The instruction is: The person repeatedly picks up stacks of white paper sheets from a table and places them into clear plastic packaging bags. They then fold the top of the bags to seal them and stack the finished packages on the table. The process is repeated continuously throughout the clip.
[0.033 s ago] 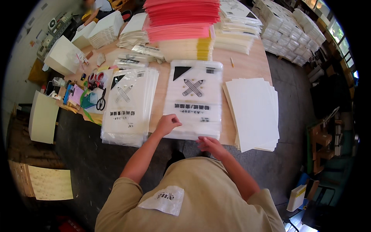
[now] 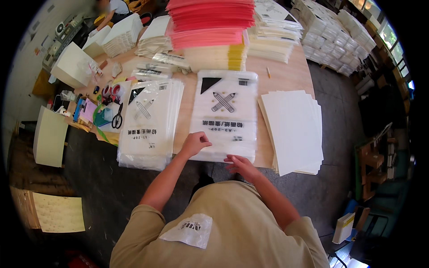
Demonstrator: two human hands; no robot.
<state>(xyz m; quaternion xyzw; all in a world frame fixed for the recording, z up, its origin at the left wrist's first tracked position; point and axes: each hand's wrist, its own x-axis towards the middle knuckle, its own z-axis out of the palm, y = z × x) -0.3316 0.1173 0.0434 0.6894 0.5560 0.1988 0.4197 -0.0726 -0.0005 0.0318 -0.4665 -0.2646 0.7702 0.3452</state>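
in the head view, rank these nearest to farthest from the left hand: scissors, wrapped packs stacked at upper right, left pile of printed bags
1. left pile of printed bags: just left of the left hand
2. scissors: beyond that pile's left side
3. wrapped packs: upper right, past the table

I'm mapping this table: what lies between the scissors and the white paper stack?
In the head view: a left stack of printed plastic sleeves, then a middle stack.

The middle bags are thin, translucent plastic — smooth and softly glossy. On the left stack, clear film lies shiny and wrinkled at its lower end. The loose sheets look like smooth, matt paper; the worktop is smooth wood — the shirt, matt cloth.
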